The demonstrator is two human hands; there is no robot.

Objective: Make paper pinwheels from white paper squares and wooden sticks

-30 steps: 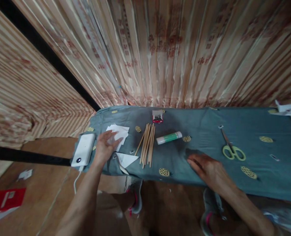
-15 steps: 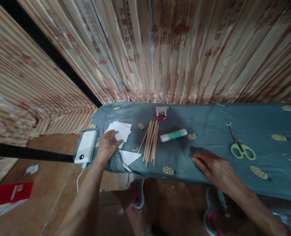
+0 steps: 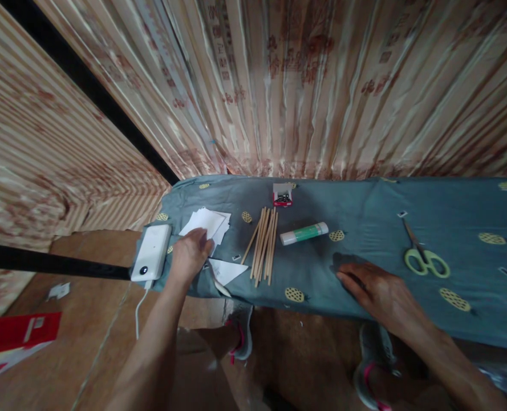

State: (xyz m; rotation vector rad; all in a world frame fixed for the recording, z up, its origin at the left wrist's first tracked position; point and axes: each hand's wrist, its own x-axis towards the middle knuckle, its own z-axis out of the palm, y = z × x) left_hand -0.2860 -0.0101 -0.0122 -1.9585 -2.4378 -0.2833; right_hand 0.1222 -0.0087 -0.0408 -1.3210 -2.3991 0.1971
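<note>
My left hand (image 3: pixel 191 255) rests at the near edge of a stack of white paper squares (image 3: pixel 208 221), fingers curled onto the lowest sheets. A white power bank (image 3: pixel 151 253) lies just left of it, and a white paper triangle (image 3: pixel 228 270) just right. My right hand (image 3: pixel 375 291) lies flat on the blue-grey cloth (image 3: pixel 364 222), fingers stretched out to the left, holding nothing. Between my hands lie a bundle of wooden sticks (image 3: pixel 264 245) and a green-and-white glue stick (image 3: pixel 304 233).
Green-handled scissors (image 3: pixel 424 260) lie at the right. A small red box (image 3: pixel 282 195) sits at the far edge by the striped curtain (image 3: pixel 304 91). A red folder (image 3: pixel 11 337) lies on the floor at the left. Shoes (image 3: pixel 240 337) show under the table.
My left hand has drawn back toward me from on top of the paper stack, and its fingers have curled. My right hand has stayed flat. The view has shifted slightly.
</note>
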